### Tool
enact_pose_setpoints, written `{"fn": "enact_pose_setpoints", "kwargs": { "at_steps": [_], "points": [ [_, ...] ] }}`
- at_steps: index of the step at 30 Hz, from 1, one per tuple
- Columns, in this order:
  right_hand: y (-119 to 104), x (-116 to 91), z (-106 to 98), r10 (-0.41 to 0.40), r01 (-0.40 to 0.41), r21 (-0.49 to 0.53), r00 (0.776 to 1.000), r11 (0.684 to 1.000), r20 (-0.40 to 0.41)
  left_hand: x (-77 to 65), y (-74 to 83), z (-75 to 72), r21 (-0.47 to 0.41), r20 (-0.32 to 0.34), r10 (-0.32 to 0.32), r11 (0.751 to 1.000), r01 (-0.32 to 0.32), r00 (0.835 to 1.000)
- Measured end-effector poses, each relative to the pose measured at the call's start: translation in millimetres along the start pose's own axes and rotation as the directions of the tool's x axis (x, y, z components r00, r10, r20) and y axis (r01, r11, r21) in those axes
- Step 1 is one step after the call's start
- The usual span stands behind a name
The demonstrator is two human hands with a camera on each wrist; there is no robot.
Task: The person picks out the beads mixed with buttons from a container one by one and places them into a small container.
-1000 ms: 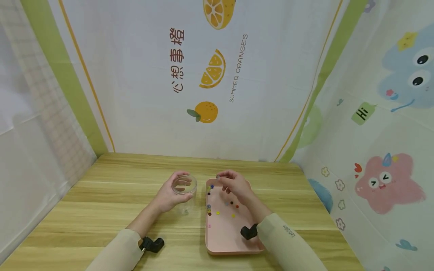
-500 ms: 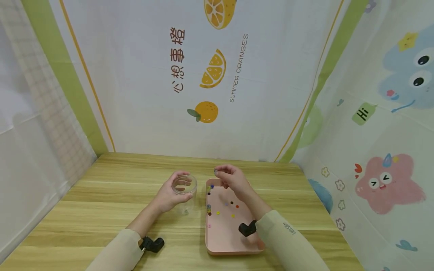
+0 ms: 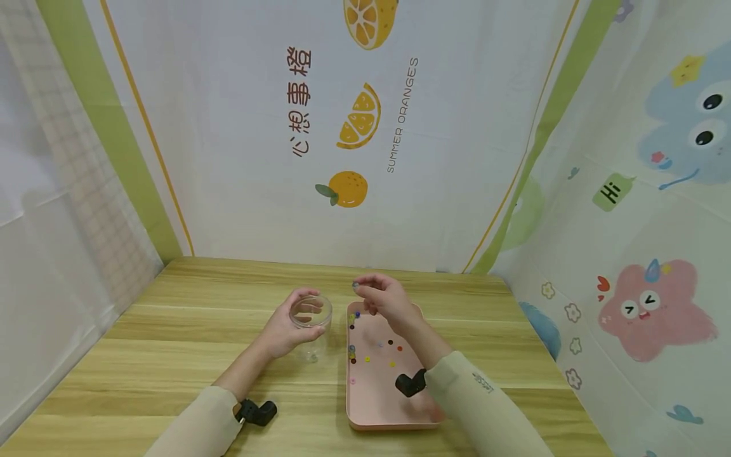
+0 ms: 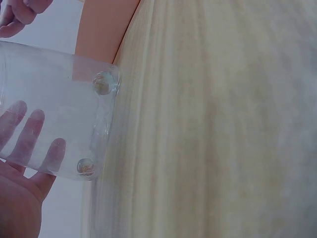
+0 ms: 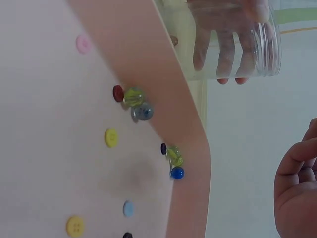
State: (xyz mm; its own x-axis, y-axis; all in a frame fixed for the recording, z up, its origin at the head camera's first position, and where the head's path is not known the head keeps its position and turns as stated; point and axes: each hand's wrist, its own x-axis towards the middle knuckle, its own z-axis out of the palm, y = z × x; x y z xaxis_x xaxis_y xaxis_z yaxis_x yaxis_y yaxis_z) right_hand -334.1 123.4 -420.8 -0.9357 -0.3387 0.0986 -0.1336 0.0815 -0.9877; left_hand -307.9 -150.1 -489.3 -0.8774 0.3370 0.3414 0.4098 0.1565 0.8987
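Note:
My left hand [image 3: 283, 329] grips a clear open-topped jar [image 3: 311, 346], which stands upright on the table left of the tray. Two glass marbles, one by the far side [image 4: 104, 83] and one by the near side, lie at the jar's bottom in the left wrist view. With thumb and fingertips my right hand [image 3: 390, 304] pinches a small glass marble [image 3: 356, 285] above the tray's far left corner, to the right of the jar's mouth. Its fingers are curled in the right wrist view, where the marble is out of sight.
A pink tray [image 3: 394, 416] with raised walls holds loose buttons, such as a yellow button [image 5: 111, 138] and a pink button [image 5: 83, 43]. Several marbles, among them a blue marble [image 5: 177, 172], lie along its left wall. A wood-grain table [image 3: 143, 355] lies beneath.
My right hand has risen and moved left toward the jar, carrying the marble. The left hand and jar have stayed in place.

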Motion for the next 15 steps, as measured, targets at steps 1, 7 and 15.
{"fn": "enact_pose_setpoints", "kwargs": {
  "at_steps": [1,7,15],
  "points": [
    [-1.1,0.3,1.5,-0.002,0.002,0.005,1.000,1.000,0.002,0.0,-0.1,0.0,0.000,-0.001,0.001,1.000,-0.001,1.000],
    [-8.0,2.6,9.9,-0.005,0.004,0.029,1.000,1.000,0.019,-0.4,-0.3,0.1,-0.003,-0.001,0.004,1.000,-0.004,1.000],
    [-15.7,4.3,20.0,-0.008,0.006,0.050,0.999,0.999,0.040,-0.4,-0.9,0.0,0.012,0.000,0.010,1.000,-0.010,1.000]
  ]
}}
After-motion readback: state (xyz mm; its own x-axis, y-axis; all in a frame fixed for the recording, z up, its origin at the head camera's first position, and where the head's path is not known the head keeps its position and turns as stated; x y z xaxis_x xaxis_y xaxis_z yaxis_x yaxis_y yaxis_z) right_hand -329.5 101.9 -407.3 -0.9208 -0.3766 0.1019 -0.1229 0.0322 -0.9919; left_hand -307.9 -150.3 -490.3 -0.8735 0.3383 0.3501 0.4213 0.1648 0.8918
